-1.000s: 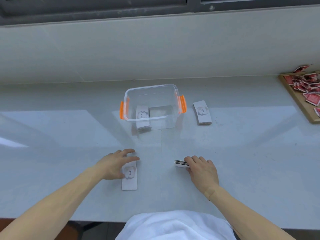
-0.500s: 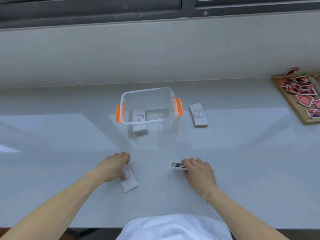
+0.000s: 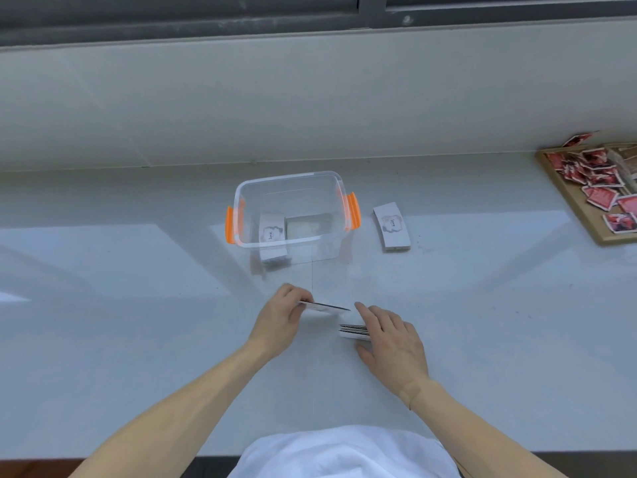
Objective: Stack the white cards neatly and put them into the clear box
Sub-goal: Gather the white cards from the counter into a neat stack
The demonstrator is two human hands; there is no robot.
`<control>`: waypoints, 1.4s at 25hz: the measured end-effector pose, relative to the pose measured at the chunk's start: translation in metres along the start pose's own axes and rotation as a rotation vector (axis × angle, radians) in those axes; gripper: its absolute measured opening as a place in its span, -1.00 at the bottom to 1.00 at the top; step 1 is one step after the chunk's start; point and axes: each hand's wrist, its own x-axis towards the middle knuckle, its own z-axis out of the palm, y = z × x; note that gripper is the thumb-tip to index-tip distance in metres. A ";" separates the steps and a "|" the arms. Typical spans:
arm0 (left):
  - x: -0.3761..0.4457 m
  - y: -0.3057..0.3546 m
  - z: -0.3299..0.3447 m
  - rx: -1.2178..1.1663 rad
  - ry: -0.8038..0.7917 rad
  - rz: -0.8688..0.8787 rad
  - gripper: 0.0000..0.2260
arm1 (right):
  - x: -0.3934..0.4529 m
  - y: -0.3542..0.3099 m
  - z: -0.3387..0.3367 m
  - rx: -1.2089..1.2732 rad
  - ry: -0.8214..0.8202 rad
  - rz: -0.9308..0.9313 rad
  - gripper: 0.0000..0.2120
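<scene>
Nearest the camera, a white garment [image 3: 344, 453] fills the bottom edge, cut off by the frame. Both bare forearms reach forward over the pale counter [image 3: 138, 305].

Left hand [image 3: 279, 322]: fingers pinched narrowly on one end of a single white card [image 3: 325, 307], held off the counter and seen nearly edge-on, so its face is hard to read. The card's free end points toward the right hand and sits just above and beside the near stack.

Right hand [image 3: 393, 339]: lies over a small stack of white cards [image 3: 353, 331] on the counter, fingers on top, thumb at the near side. Only the stack's left end shows; the rest is hidden under the hand. Whether the fingers grip the stack or only steady it, I cannot tell.

Farther out, centre: clear box [image 3: 293, 212] with orange side latches [image 3: 353, 210], lid off. Inside, at the left, a stack of cards [image 3: 272, 232] with "love" printed on the top face; a pale rectangle beside it is blurred by the plastic wall and hard to identify.

Just right of the box, apart from it: another stack of white cards [image 3: 393, 225] flat on the counter, "love" on the top card.

Far right: a wooden tray [image 3: 593, 232] holding loose red packets [image 3: 599, 174], cut off by the frame edge.
</scene>
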 end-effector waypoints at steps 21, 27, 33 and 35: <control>-0.013 0.050 0.076 0.150 -0.335 -0.043 -0.73 | 0.002 -0.001 -0.002 -0.006 -0.066 0.031 -0.68; -0.017 0.037 0.070 0.125 -0.240 0.022 -0.83 | -0.005 0.010 -0.009 0.165 -0.150 0.098 -0.82; -0.023 0.031 0.069 0.078 -0.082 0.006 -0.80 | 0.002 -0.005 -0.014 0.209 -0.041 0.032 -0.83; -0.025 0.028 0.068 0.191 -0.089 0.014 -0.80 | 0.001 -0.006 -0.013 0.193 -0.056 0.013 -0.81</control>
